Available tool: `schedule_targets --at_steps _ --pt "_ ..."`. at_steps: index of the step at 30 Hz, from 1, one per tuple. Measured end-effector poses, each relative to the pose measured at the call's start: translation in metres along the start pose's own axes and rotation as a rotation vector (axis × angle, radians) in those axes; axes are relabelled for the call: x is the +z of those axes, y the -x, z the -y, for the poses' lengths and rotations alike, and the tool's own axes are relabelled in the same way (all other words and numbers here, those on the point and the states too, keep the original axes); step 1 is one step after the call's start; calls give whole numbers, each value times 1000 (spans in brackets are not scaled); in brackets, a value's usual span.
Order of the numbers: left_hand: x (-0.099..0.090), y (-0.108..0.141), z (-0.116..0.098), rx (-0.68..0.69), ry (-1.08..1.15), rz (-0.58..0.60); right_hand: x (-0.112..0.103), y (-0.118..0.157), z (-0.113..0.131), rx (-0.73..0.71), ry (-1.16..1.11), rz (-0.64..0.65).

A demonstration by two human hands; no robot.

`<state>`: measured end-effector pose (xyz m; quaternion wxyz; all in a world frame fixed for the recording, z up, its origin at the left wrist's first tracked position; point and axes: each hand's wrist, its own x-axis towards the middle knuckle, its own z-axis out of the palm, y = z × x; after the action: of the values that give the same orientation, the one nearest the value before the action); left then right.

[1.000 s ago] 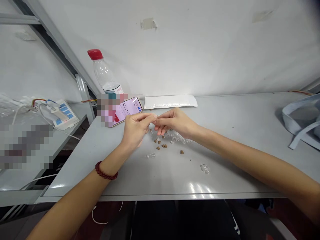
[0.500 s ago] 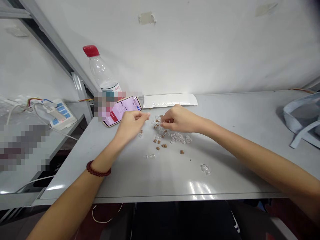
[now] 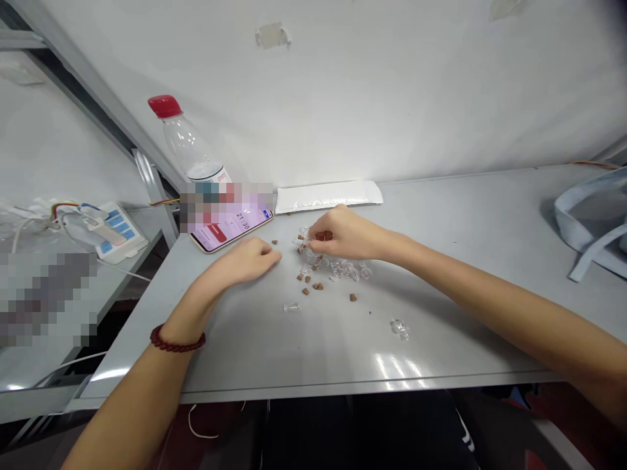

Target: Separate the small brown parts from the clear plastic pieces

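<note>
The right hand (image 3: 345, 234) reaches in over the clump of clear pieces (image 3: 345, 269) and brown bits (image 3: 317, 286) near the middle of the bench (image 3: 343, 352), its fingers bent and the thumb brought up close to the fingertips; whether it has hold of a piece cannot be told, as the tips overlap the clump. The left hand (image 3: 247, 260) is low over the bench, just beside the near edge of the phone (image 3: 232, 225), with the fingers curled under and the thumb pointing toward the clump; its fingertips are hidden, so whether it holds anything cannot be told. The two hands are apart. The clear pieces lie heaped beneath and beside the right fingertips, the brown bits scattered among them and on the near side. One brown bit (image 3: 275, 242) lies apart, between the left hand and the white packet (image 3: 329, 196). A clear vial (image 3: 292, 307) lies on its side nearer the person, and another clear piece (image 3: 400, 329) lies to the right, near the front edge. The white packet lies flat along the wall (image 3: 392, 91), beyond the clump. The phone lies face up to the left, its screen lit, and a red-capped bottle (image 3: 189, 147) is behind it, partly covered by blurred blocks. A dark red bracelet (image 3: 177, 339) is round the left wrist. At the far right is a pale strap (image 3: 590, 254), and at the far left, a power strip (image 3: 120, 232).
</note>
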<state>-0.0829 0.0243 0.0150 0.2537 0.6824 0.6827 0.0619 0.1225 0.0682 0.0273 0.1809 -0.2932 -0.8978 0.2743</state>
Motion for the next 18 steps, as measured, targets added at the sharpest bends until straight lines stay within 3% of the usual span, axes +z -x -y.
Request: schedule_targets --at_steps 3,6,10,14,18 --pt "8 1 -11 167 208 -168 10 -1 4 140 -308 -104" --pt "18 6 -20 352 359 -353 17 -2 9 277 -787 -152" --pt "29 11 -26 373 389 -531 18 -3 14 408 -1208 -188" --pt "36 13 -30 417 361 -592 22 -2 16 446 -1280 -145" --pt "38 15 -32 438 294 -648 30 0 18 444 -1154 -139"
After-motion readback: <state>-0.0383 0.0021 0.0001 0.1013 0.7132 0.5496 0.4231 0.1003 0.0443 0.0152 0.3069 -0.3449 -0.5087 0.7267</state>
